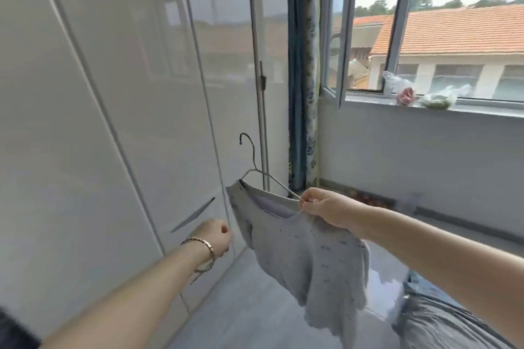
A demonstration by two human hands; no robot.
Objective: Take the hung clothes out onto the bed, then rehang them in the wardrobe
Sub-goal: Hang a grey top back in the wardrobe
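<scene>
Currently pinches the wire hanger at one shoulder end with the right hand: thumb and forefinger pressed together on the wire, remaining fingers curled over the top edge of the garment beneath. Holds the hanger in the air just in front of the wardrobe, tilted, hook uppermost and touching nothing.

Carries on that hanger a grey knitted top, flecked with small dark marks, with a lilac inner layer visible at the neckline. Hangs slack below the right hand, near the wardrobe doors but apart from them, above the grey floor.

Sets the left hand low against the wardrobe, at the vertical edge of one glossy white door, just beside and below a slanted recessed handle. Presents only the back of that hand to the camera, fingers curled out of sight; cannot tell whether closed on the door edge or on nothing. Wears a metal link bracelet at the left wrist.

Facing the wardrobe, across the strip of floor: the bed, covered in crumpled grey bedding, partly hidden under the right forearm.

Past the far end of the wardrobe: a blue patterned curtain, then an open window. On the window sill, well apart from the wardrobe: several thin plastic bags, contents too small to identify.
</scene>
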